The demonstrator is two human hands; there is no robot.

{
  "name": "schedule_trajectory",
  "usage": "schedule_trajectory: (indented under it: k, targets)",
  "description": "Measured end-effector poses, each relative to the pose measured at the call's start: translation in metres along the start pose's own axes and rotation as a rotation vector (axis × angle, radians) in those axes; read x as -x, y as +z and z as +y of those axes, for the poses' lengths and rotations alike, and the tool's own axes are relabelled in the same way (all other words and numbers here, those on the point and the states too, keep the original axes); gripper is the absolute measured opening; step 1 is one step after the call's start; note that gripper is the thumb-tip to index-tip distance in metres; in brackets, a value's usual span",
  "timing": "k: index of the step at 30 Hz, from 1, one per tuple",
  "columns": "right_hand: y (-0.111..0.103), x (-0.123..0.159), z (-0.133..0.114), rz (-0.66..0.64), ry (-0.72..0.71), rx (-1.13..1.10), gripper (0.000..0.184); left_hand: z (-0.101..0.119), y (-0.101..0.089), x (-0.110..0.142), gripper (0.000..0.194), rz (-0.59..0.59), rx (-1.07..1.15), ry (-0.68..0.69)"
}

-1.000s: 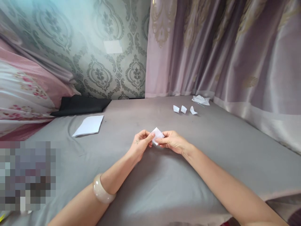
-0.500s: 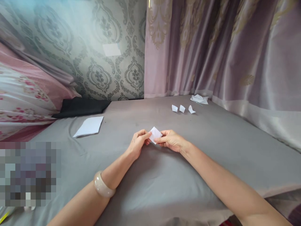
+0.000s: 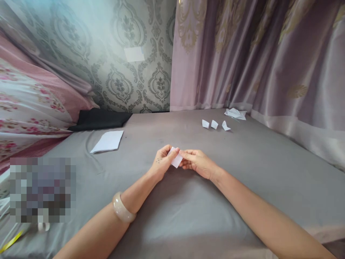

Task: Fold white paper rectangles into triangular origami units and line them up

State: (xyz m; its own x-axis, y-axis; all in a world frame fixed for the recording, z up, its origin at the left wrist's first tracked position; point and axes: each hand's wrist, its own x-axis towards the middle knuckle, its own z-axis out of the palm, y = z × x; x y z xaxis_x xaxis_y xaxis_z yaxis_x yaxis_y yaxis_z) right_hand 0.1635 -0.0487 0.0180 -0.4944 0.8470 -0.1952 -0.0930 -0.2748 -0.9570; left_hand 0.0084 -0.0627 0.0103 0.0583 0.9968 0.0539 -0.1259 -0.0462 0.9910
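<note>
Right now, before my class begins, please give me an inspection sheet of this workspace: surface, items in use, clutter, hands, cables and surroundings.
Surface: gray cloth, wrinkled at left.
Items in use: small white paper, held; three folded pieces in a row beyond, to the right; paper stack to the left.
Clutter: white paper pile, far right; black cloth, far left; yellow strip, lower left.
Hands: left hand and right hand both hold the small white paper with their fingers.
Cables: pale strands at left edge; cannot tell whether cables.
Surroundings: patterned wallpaper, purple curtain, floral fabric.
</note>
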Motion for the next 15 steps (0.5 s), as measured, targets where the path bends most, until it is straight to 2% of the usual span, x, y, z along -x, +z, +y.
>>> schedule_trajectory:
  k: [8,11,15]
  targets:
    - [0.006,0.000,-0.002,0.123,-0.104,0.149,0.037,-0.001,-0.002,-0.002,0.043,-0.041,0.073,-0.082]
    - [0.002,-0.003,0.000,0.167,-0.099,0.094,0.036,0.001,-0.004,-0.004,0.042,-0.040,0.085,-0.116]
    - [-0.005,-0.006,0.003,0.293,-0.096,-0.030,0.033,0.004,-0.008,-0.003,0.044,-0.066,0.071,-0.192]
